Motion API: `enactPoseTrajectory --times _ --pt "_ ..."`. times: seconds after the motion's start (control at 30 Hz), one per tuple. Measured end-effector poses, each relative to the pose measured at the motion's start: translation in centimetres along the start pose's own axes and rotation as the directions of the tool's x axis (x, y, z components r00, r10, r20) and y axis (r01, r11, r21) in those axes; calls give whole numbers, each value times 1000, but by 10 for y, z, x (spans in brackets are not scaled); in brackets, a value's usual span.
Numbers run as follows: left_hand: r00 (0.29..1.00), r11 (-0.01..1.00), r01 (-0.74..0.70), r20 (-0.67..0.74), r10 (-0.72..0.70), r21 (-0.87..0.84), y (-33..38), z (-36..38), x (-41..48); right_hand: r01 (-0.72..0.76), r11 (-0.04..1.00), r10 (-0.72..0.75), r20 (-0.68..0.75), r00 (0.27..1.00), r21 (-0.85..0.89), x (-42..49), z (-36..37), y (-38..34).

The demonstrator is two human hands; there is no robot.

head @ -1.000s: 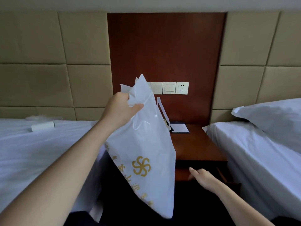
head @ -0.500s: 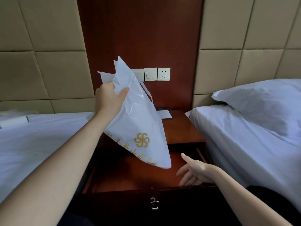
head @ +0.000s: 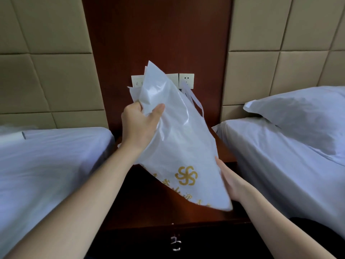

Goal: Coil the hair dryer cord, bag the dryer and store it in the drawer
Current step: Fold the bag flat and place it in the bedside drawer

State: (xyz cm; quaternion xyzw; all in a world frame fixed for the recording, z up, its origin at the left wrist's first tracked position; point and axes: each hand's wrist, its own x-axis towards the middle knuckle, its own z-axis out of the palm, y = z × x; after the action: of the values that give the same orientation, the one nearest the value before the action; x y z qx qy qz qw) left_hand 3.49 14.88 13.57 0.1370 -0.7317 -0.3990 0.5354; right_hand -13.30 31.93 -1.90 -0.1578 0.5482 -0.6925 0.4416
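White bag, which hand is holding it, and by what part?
The left hand grips the white bag at its bunched top; right hand rests flat against its lower side.

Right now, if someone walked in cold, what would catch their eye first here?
The white bag with a gold pinwheel logo stands out, held up at centre above the open drawer. The left hand grips its gathered top; the right hand touches its lower side. A pillow lies on the white bed at right.
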Motion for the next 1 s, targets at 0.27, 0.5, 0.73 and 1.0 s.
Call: enactPoseTrajectory --times 0.27,0.5,0.73,1.0 --pt "972 973 223 66 -227 54 -57 -22 -25 47 996 -63 -216 974 -78 16 -3 20" --pt "726 740 673 182 -663 13 -130 -48 -67 127 969 -190 -309 932 -214 8 -17 17" --pt "370 451 883 396 -840 130 -162 -60 -77 -83 928 -60 -366 929 -362 10 -18 10" --pt "388 472 788 276 -879 395 -188 -50 -83 -251 834 -20 -480 877 -492 27 -26 23"
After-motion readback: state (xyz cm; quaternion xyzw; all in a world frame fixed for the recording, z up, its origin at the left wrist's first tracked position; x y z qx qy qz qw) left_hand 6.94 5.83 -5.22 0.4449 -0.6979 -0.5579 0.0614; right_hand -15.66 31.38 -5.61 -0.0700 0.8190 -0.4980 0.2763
